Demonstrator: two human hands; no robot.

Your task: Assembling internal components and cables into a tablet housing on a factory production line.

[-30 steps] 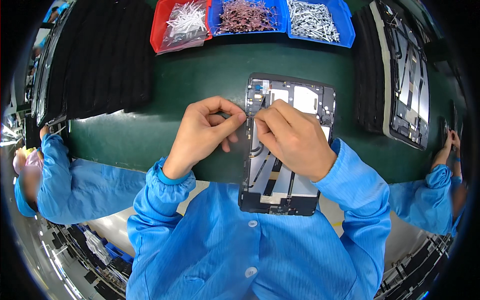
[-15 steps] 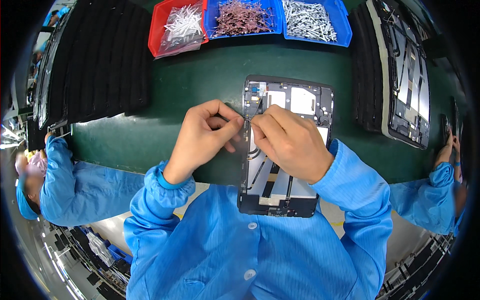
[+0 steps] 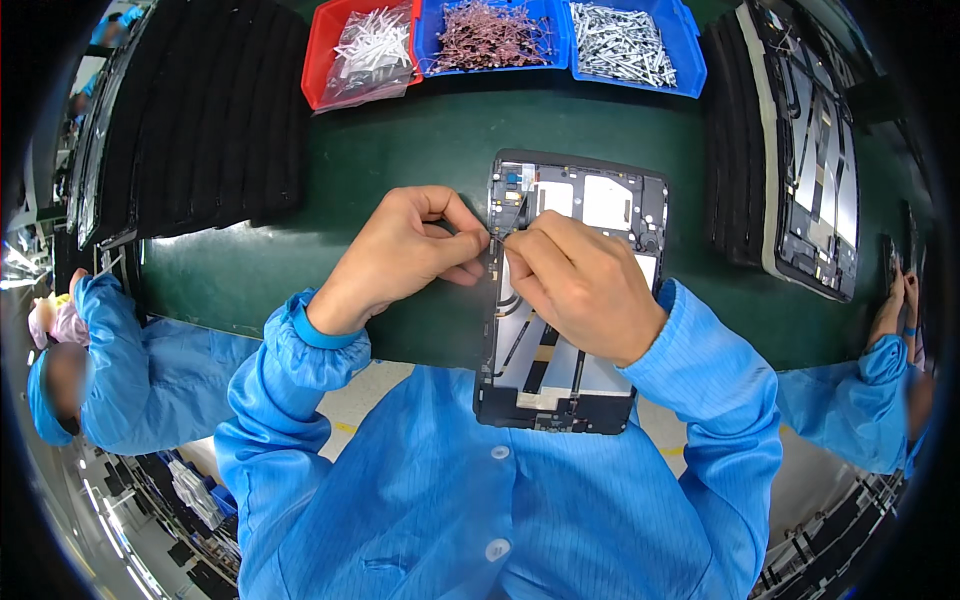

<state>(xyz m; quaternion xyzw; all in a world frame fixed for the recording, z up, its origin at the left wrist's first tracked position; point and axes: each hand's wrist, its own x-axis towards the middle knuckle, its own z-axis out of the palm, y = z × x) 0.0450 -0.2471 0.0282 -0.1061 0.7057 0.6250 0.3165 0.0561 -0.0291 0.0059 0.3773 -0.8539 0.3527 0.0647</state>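
An opened tablet [image 3: 515,411], its inner parts facing up, lies partly over the table's near edge in front of me. At its upper left side my left hand [image 3: 415,245] pinches thumb and forefinger together, the other fingers curled beneath. My right hand [image 3: 580,285] is closed above the tablet, its fingertips just right of the left ones. Between the two sets of fingertips runs something thin, too small to name. A slim dark pointed piece [image 3: 524,205] shows just above the right fingers; I cannot tell whether it is held. The right hand hides the tablet's middle.
At the back stand a red bin [image 3: 318,75] of white strips in a plastic bag, a blue bin [image 3: 490,68] of thin reddish wires and another blue bin [image 3: 690,80] of silvery-white strips. Black stacks [image 3: 200,120] rise at left, more tablets [image 3: 815,170] at right. Co-workers sit both sides.
My left wrist and forearm have swung outward to the left, while the left fingertips stay at the tablet's edge. My right hand and the tablet have hardly moved.
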